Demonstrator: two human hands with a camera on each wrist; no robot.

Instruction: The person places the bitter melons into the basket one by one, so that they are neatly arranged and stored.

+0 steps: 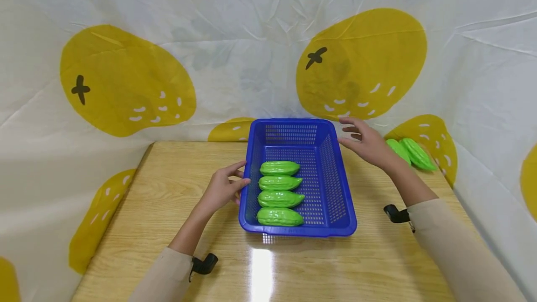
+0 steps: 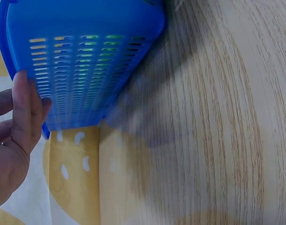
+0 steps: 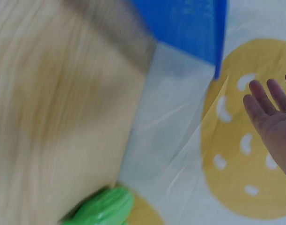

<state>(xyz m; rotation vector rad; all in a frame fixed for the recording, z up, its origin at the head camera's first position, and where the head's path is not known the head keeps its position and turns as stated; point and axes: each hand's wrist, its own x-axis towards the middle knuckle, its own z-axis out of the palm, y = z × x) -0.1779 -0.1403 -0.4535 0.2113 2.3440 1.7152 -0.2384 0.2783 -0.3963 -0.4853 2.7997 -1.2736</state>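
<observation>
Fingers (image 2: 22,96) extended, left hand (image 1: 219,189) touches basket (image 1: 298,231), right hand (image 1: 369,144) spreads empty; only head view shows four gourds (image 1: 280,198) inside.

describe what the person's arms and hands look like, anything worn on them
The left sleeve and right sleeve are plain beige, ending short of the wrists. A small black device sits by the left cuff and a similar one by the right. The left hand and right hand are ungloved. No cables show.
</observation>
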